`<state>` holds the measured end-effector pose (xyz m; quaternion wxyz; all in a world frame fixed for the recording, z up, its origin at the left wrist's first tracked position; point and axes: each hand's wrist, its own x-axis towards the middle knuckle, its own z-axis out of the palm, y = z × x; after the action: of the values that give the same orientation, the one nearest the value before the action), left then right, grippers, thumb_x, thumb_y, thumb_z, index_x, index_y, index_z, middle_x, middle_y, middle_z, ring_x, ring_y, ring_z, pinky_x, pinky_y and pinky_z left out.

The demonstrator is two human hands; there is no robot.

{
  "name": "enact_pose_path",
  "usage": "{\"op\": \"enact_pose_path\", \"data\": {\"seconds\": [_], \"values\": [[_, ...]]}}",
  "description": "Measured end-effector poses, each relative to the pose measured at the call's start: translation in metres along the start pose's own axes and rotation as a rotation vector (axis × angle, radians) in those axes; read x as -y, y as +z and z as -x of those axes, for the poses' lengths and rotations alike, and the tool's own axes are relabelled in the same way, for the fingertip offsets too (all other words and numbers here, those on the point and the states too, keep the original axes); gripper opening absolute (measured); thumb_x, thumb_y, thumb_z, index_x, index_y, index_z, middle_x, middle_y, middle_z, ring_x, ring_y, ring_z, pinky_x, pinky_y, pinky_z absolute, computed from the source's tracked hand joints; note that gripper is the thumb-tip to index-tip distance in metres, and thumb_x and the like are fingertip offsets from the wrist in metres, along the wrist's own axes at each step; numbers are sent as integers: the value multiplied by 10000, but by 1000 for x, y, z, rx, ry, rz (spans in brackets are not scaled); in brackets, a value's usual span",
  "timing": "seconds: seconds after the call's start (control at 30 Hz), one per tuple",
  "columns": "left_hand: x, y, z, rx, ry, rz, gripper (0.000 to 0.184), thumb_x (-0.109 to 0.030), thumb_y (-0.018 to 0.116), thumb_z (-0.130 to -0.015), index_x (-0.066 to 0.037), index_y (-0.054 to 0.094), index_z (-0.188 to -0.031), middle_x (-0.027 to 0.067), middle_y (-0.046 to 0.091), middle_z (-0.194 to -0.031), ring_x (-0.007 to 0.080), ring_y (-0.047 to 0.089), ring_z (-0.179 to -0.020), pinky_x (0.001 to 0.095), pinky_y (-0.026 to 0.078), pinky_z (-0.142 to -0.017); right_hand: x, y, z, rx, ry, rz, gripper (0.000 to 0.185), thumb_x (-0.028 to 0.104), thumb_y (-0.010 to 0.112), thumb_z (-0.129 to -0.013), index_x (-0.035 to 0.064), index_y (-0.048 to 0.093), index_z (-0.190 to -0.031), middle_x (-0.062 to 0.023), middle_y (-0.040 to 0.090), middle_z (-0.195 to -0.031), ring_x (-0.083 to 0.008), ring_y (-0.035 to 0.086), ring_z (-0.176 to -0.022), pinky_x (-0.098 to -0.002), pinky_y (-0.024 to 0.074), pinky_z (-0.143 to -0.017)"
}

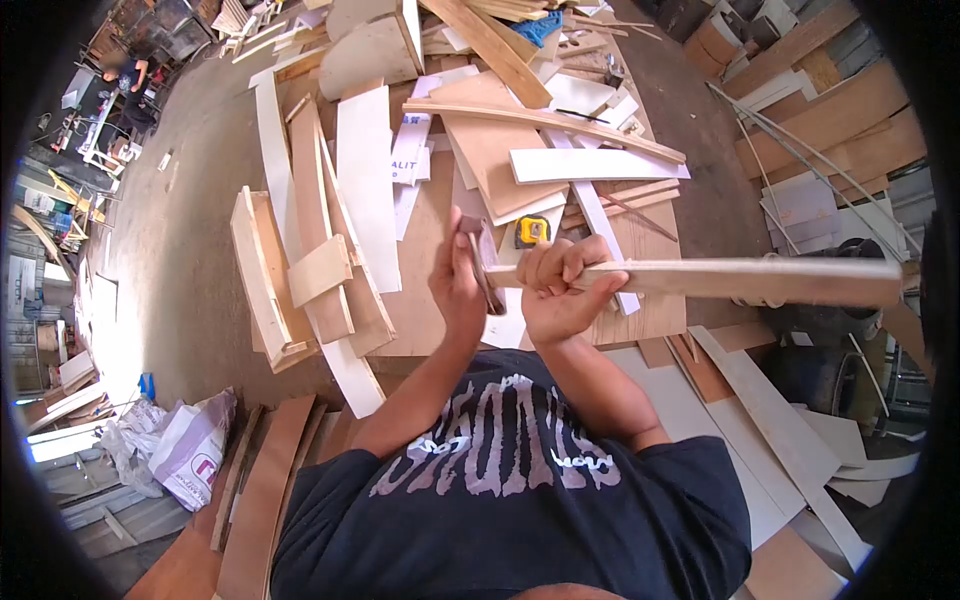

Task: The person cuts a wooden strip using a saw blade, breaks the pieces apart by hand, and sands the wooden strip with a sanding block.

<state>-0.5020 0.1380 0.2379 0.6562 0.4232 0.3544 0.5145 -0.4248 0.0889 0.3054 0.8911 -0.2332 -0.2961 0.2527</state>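
My right hand point(568, 290) is wrapped round a long, pale wooden strip point(760, 280) that reaches out to the right. At the strip's left end, my left hand point(460, 275) holds a thin, curved brown piece point(484, 255), perhaps sandpaper, against or close beside the wood. Its exact contact with the strip is hard to make out. A yellow tape measure point(532, 231) lies on the worktable point(420, 310) just beyond my hands. White and bare wooden boards lie around it.
A shallow wooden frame point(268, 280) stands at the table's left. White boards point(368, 190) and offcuts cover the far side. A plastic sack point(190, 455) is at lower left, sheets point(740, 440) at lower right. Far left, another person point(130, 85) stands near a bench.
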Motion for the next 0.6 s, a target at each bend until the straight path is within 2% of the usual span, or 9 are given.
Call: {"op": "enact_pose_path", "data": {"seconds": [0.07, 0.1, 0.17, 0.2, 0.27, 0.37, 0.43, 0.5, 0.6], "values": [[3, -10, 9, 40, 95, -155, 426, -223, 471, -1048, 3, 498, -1407, 106, 608, -1310, 129, 542, -1155, 276, 427, -984, -6, 9, -5, -54, -23, -19, 581, 697, 337, -955, 138, 376, -799, 22, 286, -533, -108, 252, -427, -281, 253, -445], [0, -11, 15, 64, 63, -192, 431, -233, 473, -1048, 17, 503, -1397, 111, 606, -1313, 137, 543, -1162, 278, 425, -991, -10, 11, -12, -75, -51, 17, 580, 695, 344, -955, 137, 372, -797, 23, 285, -534, -106, 249, -425, -271, 242, -440], [-18, -6, 14, 6, -127, 64, 460, -254, 461, -1050, 42, 483, -1401, 99, 592, -1310, 144, 543, -1182, 279, 420, -1005, -15, 22, -13, -97, -66, 44, 576, 692, 342, -957, 139, 367, -798, 25, 287, -534, -106, 249, -426, -275, 240, -436], [-16, -13, 9, 14, -137, 66, 460, -254, 461, -1050, 42, 483, -1401, 99, 592, -1310, 144, 543, -1182, 279, 420, -1005, -19, 22, -3, -104, -71, 54, 576, 692, 342, -957, 139, 367, -798, 25, 287, -534, -106, 249, -426, -275, 240, -436], [-13, -32, -5, 22, -78, 94, 462, -267, 488, -1046, 24, 492, -1404, 95, 626, -1250, 119, 572, -1077, 263, 442, -953, -26, 21, 22, -5, -49, 48, 570, 681, 333, -966, 136, 364, -801, 27, 282, -535, -105, 249, -426, -277, 237, -430], [-15, -50, -2, 93, -133, 41, 471, -271, 498, -1042, 17, 482, -1415, 89, 629, -1243, 114, 572, -1074, 257, 438, -957, -30, 28, 38, -6, 7, 49, 568, 671, 328, -972, 130, 360, -801, 26, 275, -536, -104, 251, -428, -275, 237, -431], [-10, -59, 2, 146, -146, 119, 468, -263, 498, -1042, 26, 484, -1409, 87, 618, -1265, 121, 566, -1099, 260, 436, -965, -42, 30, 25, 6, 26, -21, 566, 663, 335, -975, 126, 354, -798, 23, 271, -538, -107, 255, -432, -278, 243, -437], [-13, -60, 2, 122, -177, 50, 459, -249, 493, -1043, 32, 485, -1406, 89, 604, -1294, 125, 561, -1127, 262, 435, -972, -52, 44, 9, -66, -32, 103, 563, 660, 339, -976, 126, 352, -796, 22, 275, -539, -110, 257, -434, -285, 245, -439], [-20, -71, -17, 80, -163, 170, 445, -239, 494, -1041, 30, 500, -1395, 106, 587, -1335, 136, 542, -1181, 272, 411, -1013, -66, 40, 24, 23, -59, 69, 559, 655, 343, -979, 125, 359, -803, 25, 275, -541, -109, 247, -437, -288, 246, -440]]}}
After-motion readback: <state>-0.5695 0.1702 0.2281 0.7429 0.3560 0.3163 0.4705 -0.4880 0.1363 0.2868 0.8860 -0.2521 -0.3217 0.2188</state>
